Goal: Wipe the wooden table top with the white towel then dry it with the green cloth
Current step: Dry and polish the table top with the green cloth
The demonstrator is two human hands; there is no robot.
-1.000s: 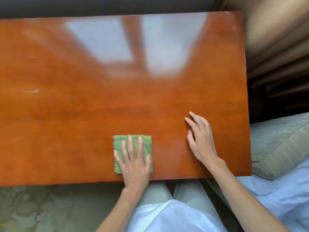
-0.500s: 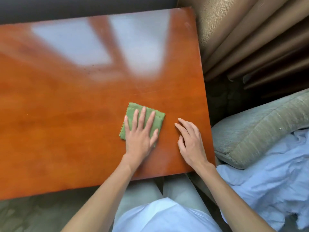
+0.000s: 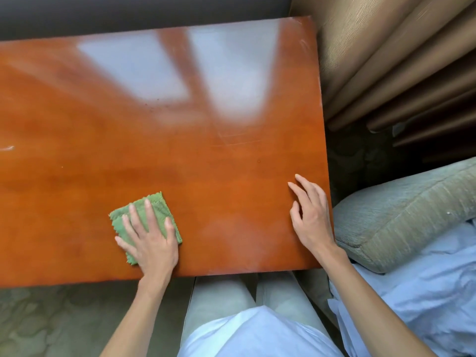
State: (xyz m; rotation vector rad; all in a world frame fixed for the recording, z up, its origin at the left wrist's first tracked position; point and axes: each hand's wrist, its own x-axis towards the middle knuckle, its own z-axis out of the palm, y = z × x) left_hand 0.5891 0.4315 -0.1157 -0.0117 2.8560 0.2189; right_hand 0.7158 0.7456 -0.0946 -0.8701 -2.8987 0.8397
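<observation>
The glossy wooden table top (image 3: 180, 155) fills most of the head view and mirrors a window in its far half. A folded green cloth (image 3: 157, 206) lies near the table's front edge, left of centre. My left hand (image 3: 149, 240) presses flat on the cloth with fingers spread, covering most of it. My right hand (image 3: 310, 217) rests flat on the bare wood at the front right corner, fingers apart, holding nothing. No white towel is in view.
Tan curtains (image 3: 386, 60) hang just past the table's right edge. A green-grey cushion (image 3: 401, 217) and crumpled pale blue fabric (image 3: 425, 292) lie to the right. Patterned carpet (image 3: 51, 318) lies below the front edge. My legs (image 3: 231, 297) sit under the table's front.
My left hand has slid the green cloth to the left and closer to the front edge. The gap between the cloth and my right hand has widened. The view has shifted.
</observation>
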